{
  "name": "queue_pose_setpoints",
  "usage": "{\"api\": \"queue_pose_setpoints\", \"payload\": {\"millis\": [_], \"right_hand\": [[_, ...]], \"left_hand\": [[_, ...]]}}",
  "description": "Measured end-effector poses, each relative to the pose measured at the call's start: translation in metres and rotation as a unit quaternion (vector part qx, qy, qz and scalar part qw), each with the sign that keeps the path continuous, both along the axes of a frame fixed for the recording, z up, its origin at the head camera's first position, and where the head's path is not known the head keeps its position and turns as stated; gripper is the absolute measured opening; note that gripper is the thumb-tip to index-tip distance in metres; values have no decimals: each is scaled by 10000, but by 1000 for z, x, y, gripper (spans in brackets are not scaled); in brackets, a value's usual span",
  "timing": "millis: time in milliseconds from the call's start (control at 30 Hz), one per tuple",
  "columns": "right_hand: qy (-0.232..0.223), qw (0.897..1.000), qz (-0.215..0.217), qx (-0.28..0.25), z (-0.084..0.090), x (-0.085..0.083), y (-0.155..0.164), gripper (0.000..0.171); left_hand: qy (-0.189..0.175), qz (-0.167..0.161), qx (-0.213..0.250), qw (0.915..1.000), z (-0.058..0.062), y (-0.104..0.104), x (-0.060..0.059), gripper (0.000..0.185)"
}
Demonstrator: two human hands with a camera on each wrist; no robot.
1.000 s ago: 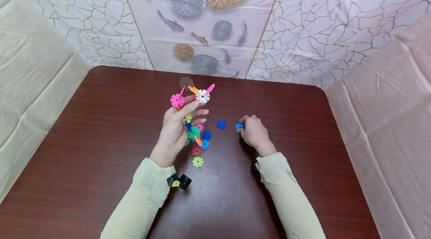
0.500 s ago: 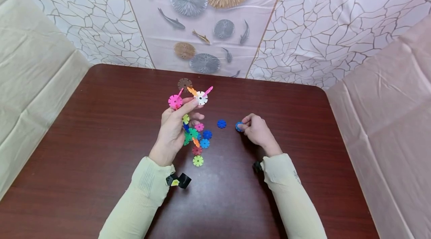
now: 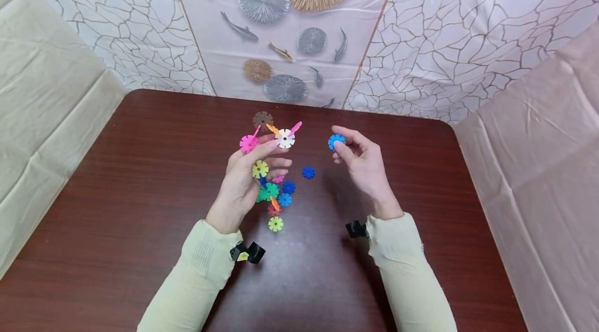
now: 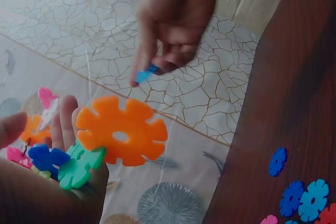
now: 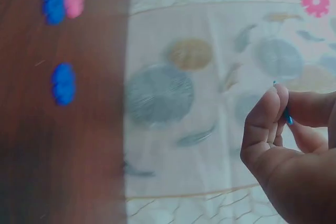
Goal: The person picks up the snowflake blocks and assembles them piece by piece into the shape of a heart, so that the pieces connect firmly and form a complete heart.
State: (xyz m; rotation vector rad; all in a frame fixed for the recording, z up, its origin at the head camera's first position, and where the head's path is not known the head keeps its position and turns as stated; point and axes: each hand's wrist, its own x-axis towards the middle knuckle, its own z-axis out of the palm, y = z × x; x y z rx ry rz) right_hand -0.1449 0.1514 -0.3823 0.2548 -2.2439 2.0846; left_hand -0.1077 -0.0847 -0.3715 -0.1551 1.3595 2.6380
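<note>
So the blue disc (image 3: 336, 141) is sitting pinched between the right hand's (image 3: 362, 166) thumb and forefinger, up off the table (image 3: 140, 166), right of the cluster (image 3: 268, 137) the left hand (image 3: 243, 181) is gripping. I'd be lining its notch up square with a free slot, pushing straight, keeping the cluster steady.

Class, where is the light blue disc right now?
Head view: the light blue disc is pinched in the right hand, raised beside the white disc.

Even, bright head view with bowed edges; both wrist views look blurred, perhaps from motion.
</note>
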Motion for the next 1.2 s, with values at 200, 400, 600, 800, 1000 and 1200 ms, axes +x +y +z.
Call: {"api": "queue_pose_setpoints", "payload": {"millis": [200, 400, 600, 800, 1000, 1200], "right_hand": [[41, 9993, -16, -374, 22, 6, -4, 25], [588, 9977, 300, -149, 34, 10, -9, 27], [1031, 9946, 76, -35, 42, 12, -16, 33], [1177, 9921, 120, 421, 54, 19, -30, 30], [1069, 9924, 2, 608, 69, 28, -42, 26], [1163, 9911, 41, 642, 72, 29, -43, 22]], "left_hand": [[58, -186, 217, 9996, 1, -1, 1, 35], [-291, -108, 180, 9994, -1, 0, 0, 32], [-361, -132, 59, 9992, -1, 0, 0, 22], [-253, -157, -74, 9995, 0, 1, 1, 18], [83, -138, -294, 9994, 1, 4, 3, 16], [249, -85, -556, 9981, 2, 5, 4, 22]]}}
